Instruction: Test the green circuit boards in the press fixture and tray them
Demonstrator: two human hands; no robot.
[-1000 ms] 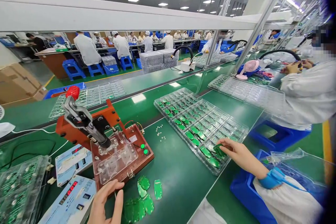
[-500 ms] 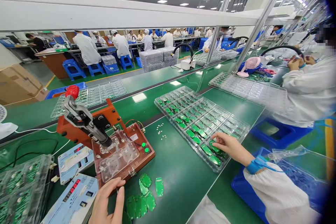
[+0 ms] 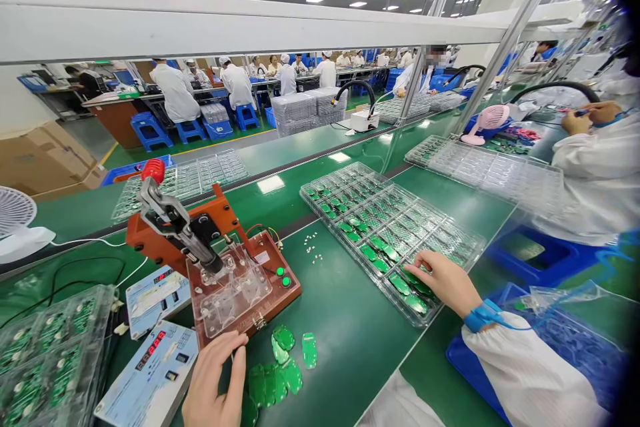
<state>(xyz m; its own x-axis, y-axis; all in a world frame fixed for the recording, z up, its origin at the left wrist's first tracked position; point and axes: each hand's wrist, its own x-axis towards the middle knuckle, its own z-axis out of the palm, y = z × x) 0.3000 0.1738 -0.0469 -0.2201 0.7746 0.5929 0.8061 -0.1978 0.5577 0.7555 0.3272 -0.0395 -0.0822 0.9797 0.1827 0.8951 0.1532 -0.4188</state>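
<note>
My right hand (image 3: 443,280), with a blue wrist strap (image 3: 483,317), is over the near right part of a clear plastic tray (image 3: 345,250). Its fingers are bent together at a green circuit board (image 3: 417,280) in a compartment; part of the grip is hidden. Several green boards (image 3: 399,283) lie in the other compartments. My left hand (image 3: 213,380) rests low by the front edge of a red-brown test fixture (image 3: 287,297), thumb and fingers apart, with nothing visible between them. Beside it, several loose green boards (image 3: 270,383) lie on the green table.
The fixture has a toggle clamp with a red knob (image 3: 153,171). Two blue-white meter boxes (image 3: 150,373) and another tray of boards (image 3: 55,340) stand left. Small white bits (image 3: 314,247) lie behind the loose boards. A co-worker's sleeve (image 3: 590,160) is at right, above a blue stool (image 3: 545,257).
The whole view has shifted slightly, so things sit a little further right. Both hands stay at nearly the same places, the right at the tray and the left by the fixture.
</note>
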